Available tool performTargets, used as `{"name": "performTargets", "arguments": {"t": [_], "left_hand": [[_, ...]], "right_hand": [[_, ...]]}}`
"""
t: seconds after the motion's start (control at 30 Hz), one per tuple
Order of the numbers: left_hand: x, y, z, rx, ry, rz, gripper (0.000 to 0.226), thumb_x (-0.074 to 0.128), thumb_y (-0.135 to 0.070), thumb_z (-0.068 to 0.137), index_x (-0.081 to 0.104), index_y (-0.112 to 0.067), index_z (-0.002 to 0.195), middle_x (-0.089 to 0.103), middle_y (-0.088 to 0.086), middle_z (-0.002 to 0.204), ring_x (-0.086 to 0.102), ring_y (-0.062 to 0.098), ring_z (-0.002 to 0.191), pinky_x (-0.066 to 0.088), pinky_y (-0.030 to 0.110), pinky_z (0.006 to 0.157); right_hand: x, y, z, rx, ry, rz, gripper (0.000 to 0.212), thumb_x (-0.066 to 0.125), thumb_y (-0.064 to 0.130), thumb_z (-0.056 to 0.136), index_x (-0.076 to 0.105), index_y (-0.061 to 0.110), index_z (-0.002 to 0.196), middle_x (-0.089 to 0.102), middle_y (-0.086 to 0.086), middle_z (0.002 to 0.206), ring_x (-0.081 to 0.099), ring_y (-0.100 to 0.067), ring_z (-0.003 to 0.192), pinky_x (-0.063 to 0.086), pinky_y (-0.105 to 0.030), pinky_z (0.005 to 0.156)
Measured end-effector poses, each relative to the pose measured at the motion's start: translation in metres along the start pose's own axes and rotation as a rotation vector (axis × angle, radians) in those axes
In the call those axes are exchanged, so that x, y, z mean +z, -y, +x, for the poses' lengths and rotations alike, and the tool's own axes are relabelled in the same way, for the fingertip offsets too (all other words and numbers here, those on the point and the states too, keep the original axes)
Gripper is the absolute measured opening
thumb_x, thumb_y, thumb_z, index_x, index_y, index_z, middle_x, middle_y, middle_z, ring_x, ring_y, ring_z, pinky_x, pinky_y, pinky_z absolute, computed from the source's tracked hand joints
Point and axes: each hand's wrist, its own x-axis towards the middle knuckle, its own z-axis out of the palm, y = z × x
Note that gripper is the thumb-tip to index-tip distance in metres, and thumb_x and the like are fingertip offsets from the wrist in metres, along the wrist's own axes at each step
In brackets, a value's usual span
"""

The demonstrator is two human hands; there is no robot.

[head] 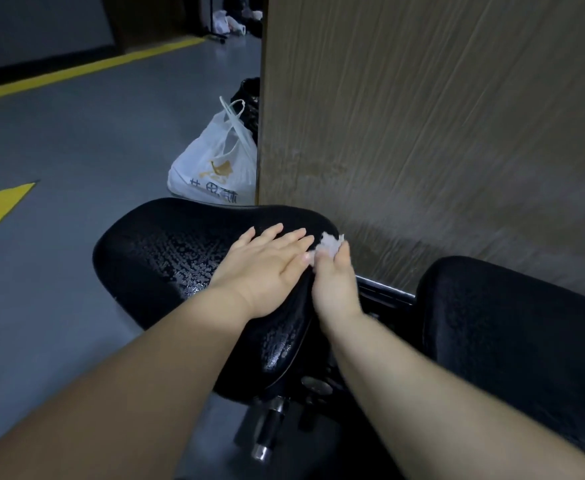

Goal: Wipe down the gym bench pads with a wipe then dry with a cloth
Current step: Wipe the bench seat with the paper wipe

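In the head view, the left hand (pixel 267 268) lies flat with fingers spread on the black, pebble-textured gym bench pad (pixel 166 251), bracing it. Just beside it, the right hand (pixel 336 285) pinches a small crumpled white wipe (pixel 331 244) against the pad's far edge, close to the brown wood-grain panel (pixel 422 133). Wet beads glisten left of the left hand, so this pad looks largely wiped. The step would likely go best with the wipe opened out and overlapping strokes run round the rim. The second black pad (pixel 509 306), right of the right hand, comes next.
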Motion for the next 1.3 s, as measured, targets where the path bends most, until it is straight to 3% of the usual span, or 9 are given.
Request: {"name": "performTargets", "arguments": {"t": [0.07, 0.27, 0.4, 0.53, 0.73, 0.83, 0.93, 1.07, 1.3], "left_hand": [[0.001, 0.000, 0.000, 0.003, -0.002, 0.007, 0.049, 0.011, -0.046, 0.103, 0.017, -0.042, 0.152, 0.010, -0.025, 0.159, -0.001, 0.003, 0.148, -0.003, 0.036, 0.121], [0.002, 0.003, 0.002, 0.005, -0.013, 0.006, 0.049, 0.011, -0.046, 0.103, 0.017, -0.043, 0.152, 0.009, -0.027, 0.158, -0.001, 0.001, 0.147, -0.004, 0.034, 0.120], [0.002, 0.004, 0.002, -0.001, -0.016, -0.032, 0.049, 0.011, -0.044, 0.103, 0.019, -0.042, 0.151, 0.010, -0.028, 0.157, -0.001, -0.001, 0.147, -0.005, 0.031, 0.120], [0.002, 0.003, -0.002, -0.005, -0.006, -0.050, 0.050, 0.008, -0.044, 0.103, 0.019, -0.040, 0.152, 0.010, -0.026, 0.158, -0.001, -0.001, 0.147, -0.005, 0.030, 0.120], [0.005, 0.004, -0.020, -0.005, -0.011, -0.041, 0.050, 0.010, -0.043, 0.104, 0.015, -0.037, 0.154, 0.005, -0.024, 0.159, -0.005, -0.001, 0.147, -0.008, 0.028, 0.119], [0.007, 0.007, -0.033, 0.007, -0.040, -0.083, 0.067, -0.003, -0.058, 0.093, 0.018, -0.037, 0.153, 0.008, -0.025, 0.158, -0.003, -0.003, 0.146, -0.009, 0.025, 0.118], [0.007, 0.012, -0.043, 0.012, -0.082, -0.097, 0.090, -0.015, -0.063, 0.073, 0.020, -0.039, 0.152, 0.010, -0.027, 0.157, -0.002, -0.007, 0.144, -0.011, 0.022, 0.116], [0.008, 0.024, -0.057, 0.017, -0.123, -0.117, 0.087, -0.015, -0.063, 0.076, 0.022, -0.040, 0.151, 0.012, -0.030, 0.155, -0.006, -0.015, 0.136, -0.013, 0.020, 0.114], [0.013, 0.050, -0.083, 0.011, -0.226, -0.176, 0.076, -0.008, -0.061, 0.085, 0.029, -0.040, 0.148, 0.016, -0.034, 0.149, -0.002, -0.016, 0.138, -0.013, 0.017, 0.114]], "right_hand": [[-0.007, 0.010, 0.033, 0.046, 0.061, 0.014, 0.047, 0.041, 0.038, 0.090, 0.043, 0.018, 0.132, 0.057, -0.006, 0.122, 0.054, -0.023, 0.113, 0.042, -0.045, 0.100], [-0.001, 0.008, 0.020, 0.061, 0.002, 0.068, 0.060, 0.038, 0.043, 0.083, 0.037, 0.032, 0.142, 0.057, 0.003, 0.131, 0.053, -0.017, 0.118, 0.039, -0.045, 0.105], [0.001, -0.007, -0.065, -0.013, 0.062, 0.204, 0.057, 0.034, 0.043, 0.094, 0.019, 0.044, 0.149, 0.038, 0.020, 0.145, 0.048, -0.001, 0.125, 0.037, -0.026, 0.107], [0.005, -0.019, -0.140, -0.065, 0.090, 0.058, 0.061, 0.023, 0.051, 0.095, -0.004, 0.039, 0.148, -0.001, 0.024, 0.156, 0.003, 0.011, 0.141, 0.005, -0.019, 0.118], [0.007, -0.006, -0.054, -0.053, 0.031, -0.032, 0.075, 0.034, 0.056, 0.084, 0.008, 0.035, 0.152, 0.022, 0.007, 0.157, 0.022, -0.012, 0.144, 0.020, -0.041, 0.118], [0.000, 0.006, -0.043, -0.045, 0.071, -0.125, 0.070, 0.034, 0.044, 0.094, 0.004, 0.024, 0.154, 0.008, 0.004, 0.161, 0.009, -0.011, 0.147, 0.012, -0.039, 0.120], [-0.004, 0.001, -0.082, -0.206, 0.130, -0.200, 0.062, 0.027, 0.040, 0.102, -0.007, 0.024, 0.152, -0.013, 0.013, 0.159, -0.013, 0.002, 0.143, -0.001, -0.031, 0.121], [-0.007, -0.022, -0.143, -0.462, 0.246, -0.346, 0.060, 0.023, 0.039, 0.101, -0.015, 0.030, 0.146, -0.025, 0.021, 0.154, -0.026, 0.003, 0.139, -0.012, -0.021, 0.116], [-0.014, -0.053, -0.144, -0.970, 0.156, -0.857, 0.070, 0.040, 0.032, 0.097, 0.007, 0.005, 0.152, 0.012, -0.013, 0.159, 0.008, -0.033, 0.147, 0.017, -0.047, 0.115]]}}
